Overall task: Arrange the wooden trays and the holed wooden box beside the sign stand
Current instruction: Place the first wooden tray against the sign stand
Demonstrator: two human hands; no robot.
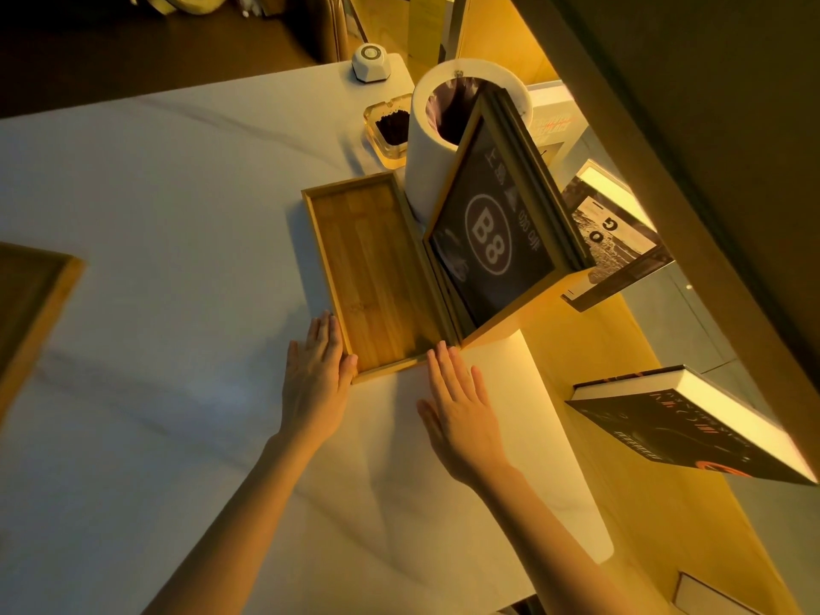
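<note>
Two flat hands, left hand [316, 375], right hand [459, 408], wooden tray [372, 277]

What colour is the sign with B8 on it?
Black with white lettering, in a wooden frame: the sign stand, clear in the head view.

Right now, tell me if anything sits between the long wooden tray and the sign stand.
Nothing visible does. The long wooden tray already lies right alongside the sign stand, with no object in between. The left hand touches its near left corner, and the right hand rests flat at its near edge.
</note>
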